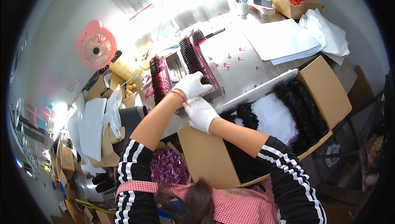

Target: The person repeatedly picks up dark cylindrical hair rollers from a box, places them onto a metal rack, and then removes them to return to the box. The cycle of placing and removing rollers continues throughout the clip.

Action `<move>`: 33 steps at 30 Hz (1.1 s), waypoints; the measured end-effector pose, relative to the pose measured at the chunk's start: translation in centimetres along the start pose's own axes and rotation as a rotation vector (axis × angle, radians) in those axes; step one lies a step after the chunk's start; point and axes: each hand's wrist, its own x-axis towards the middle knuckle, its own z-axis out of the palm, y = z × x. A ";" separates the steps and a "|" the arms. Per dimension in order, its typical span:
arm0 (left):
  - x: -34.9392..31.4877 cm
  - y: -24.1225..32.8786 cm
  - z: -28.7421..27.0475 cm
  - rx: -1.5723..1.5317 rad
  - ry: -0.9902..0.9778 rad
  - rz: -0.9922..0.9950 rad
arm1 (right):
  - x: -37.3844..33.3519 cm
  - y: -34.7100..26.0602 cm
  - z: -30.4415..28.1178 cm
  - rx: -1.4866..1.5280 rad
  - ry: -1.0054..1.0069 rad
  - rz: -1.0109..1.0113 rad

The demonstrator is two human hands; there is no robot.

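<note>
My left hand [191, 85], in a white glove with a red band at the wrist, is over the near end of a metal rack [176, 65]. Its thumb stands apart from the fingers, and I see nothing held. Just below, my right hand [202, 114], also gloved in white, has its fingertips closed at the cuff of the left glove. The rack carries rows of dark, thin, round-edged pieces [190, 57] and dark red ones [156, 78], with pink strips [204, 65] alongside. My left hand covers the near end of one row.
An open cardboard box [210, 158] at the right holds black glossy bundles [306, 105] and white sheeting [273, 115]. Shiny purple pieces [168, 166] fill a box near my left elbow. Small pink pieces [226, 65] lie on the metal table. White sheets [284, 39] and a pink fan [96, 47] stand farther back.
</note>
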 end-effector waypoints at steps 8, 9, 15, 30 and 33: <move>0.9 0.5 3.7 -0.525 -0.127 -0.057 | -0.3 -1.1 -2.8 0.200 -0.335 0.070; 0.2 1.7 2.9 -0.790 -0.175 -0.322 | -0.5 -0.5 -3.1 0.255 -0.338 0.069; -6.0 0.0 -0.1 0.144 0.212 -0.217 | -2.1 1.9 -3.2 0.512 0.433 0.331; 2.4 -6.7 -1.6 0.002 0.058 -0.047 | 0.0 5.5 -2.0 0.369 0.229 0.058; 4.4 -3.2 -1.1 -0.071 -0.004 -0.156 | -0.3 7.3 -1.9 0.352 0.150 -0.005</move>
